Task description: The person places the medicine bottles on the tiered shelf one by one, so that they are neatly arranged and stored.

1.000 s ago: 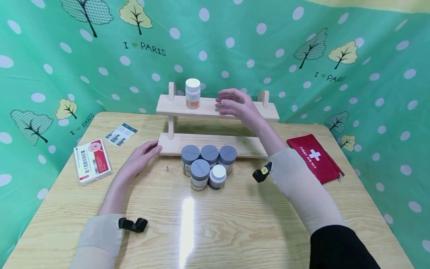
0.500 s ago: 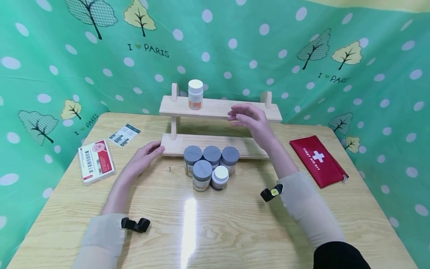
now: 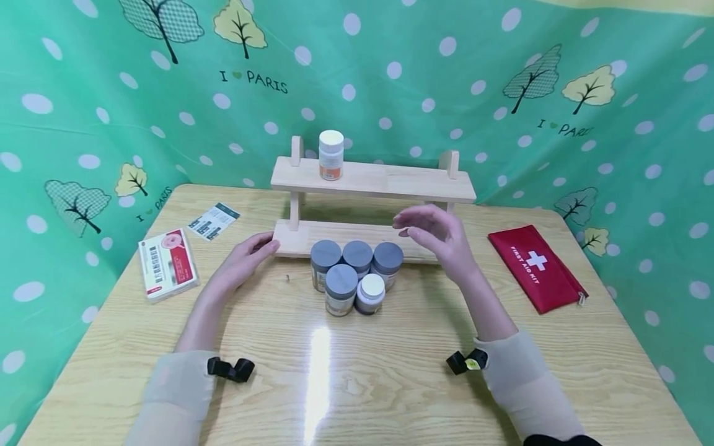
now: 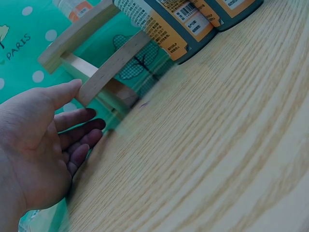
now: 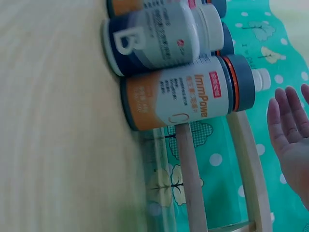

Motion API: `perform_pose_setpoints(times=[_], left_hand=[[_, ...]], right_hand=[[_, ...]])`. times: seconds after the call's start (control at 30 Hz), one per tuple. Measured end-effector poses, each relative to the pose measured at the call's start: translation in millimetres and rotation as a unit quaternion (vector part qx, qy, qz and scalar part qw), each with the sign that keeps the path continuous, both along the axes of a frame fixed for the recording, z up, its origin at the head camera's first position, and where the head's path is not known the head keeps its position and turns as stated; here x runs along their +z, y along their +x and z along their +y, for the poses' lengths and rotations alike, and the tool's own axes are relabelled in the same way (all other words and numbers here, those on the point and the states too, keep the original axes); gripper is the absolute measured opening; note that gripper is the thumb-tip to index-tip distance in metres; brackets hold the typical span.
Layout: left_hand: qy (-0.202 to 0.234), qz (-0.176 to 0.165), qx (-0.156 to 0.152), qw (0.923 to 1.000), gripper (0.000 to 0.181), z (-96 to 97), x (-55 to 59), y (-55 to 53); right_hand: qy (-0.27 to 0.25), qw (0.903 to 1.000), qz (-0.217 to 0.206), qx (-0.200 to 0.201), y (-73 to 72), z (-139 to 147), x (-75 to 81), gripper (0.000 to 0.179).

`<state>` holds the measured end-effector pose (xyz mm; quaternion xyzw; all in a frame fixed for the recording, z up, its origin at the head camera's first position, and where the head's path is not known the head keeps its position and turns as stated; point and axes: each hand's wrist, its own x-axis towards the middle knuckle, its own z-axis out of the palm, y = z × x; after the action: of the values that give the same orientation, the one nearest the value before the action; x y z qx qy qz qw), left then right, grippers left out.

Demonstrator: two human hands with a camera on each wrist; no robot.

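A two-tier wooden shelf stands at the back of the table. My left hand is at the left end of its lower board; in the left wrist view the thumb tip touches the board's end, with the other fingers loosely bent below. My right hand, holding nothing, hovers in front of the shelf's right half, its fingers relaxed and slightly bent. On the upper board sits a white pill bottle with an orange label band. Before the shelf stand several grey-capped supplement bottles and one white-capped bottle, grouped together.
A medicine box and a printed card lie on the left of the table. On the right lies a red first aid pouch. Behind the table hangs a green patterned cloth.
My right hand has come down and slightly right, from the upper board to in front of the lower one. The left hand stays at the shelf's end. The head view has shifted slightly.
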<state>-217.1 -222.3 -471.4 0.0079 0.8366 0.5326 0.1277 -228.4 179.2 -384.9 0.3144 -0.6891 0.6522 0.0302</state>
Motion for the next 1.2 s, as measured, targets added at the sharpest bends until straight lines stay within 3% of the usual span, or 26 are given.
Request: perform_pose_setpoints(times=[0.4, 0.6, 0.93, 1.2], left_hand=[[-0.002, -0.009, 0.003, 1.0000, 0.079, 1.3, 1.5, 0.4], [0.009, -0.017, 0.004, 0.9998, 0.079, 1.0, 2.2, 0.7], [0.008, -0.021, 0.000, 0.9998, 0.079, 3.5, -0.1, -3.5], [0.012, -0.025, 0.004, 0.9996, 0.079, 1.2, 0.5, -0.8]], right_hand=[[0.030, 0.9994, 0.011, -0.015, 30.8, 6, -14.7, 0.022], [0.066, 0.9977, 0.012, -0.010, 37.0, 3, -16.9, 0.021], [0.135, 0.9892, 0.049, -0.029, 52.4, 7, -27.1, 0.024], [0.168, 0.9830, 0.067, -0.035, 55.1, 1, -34.7, 0.024]])
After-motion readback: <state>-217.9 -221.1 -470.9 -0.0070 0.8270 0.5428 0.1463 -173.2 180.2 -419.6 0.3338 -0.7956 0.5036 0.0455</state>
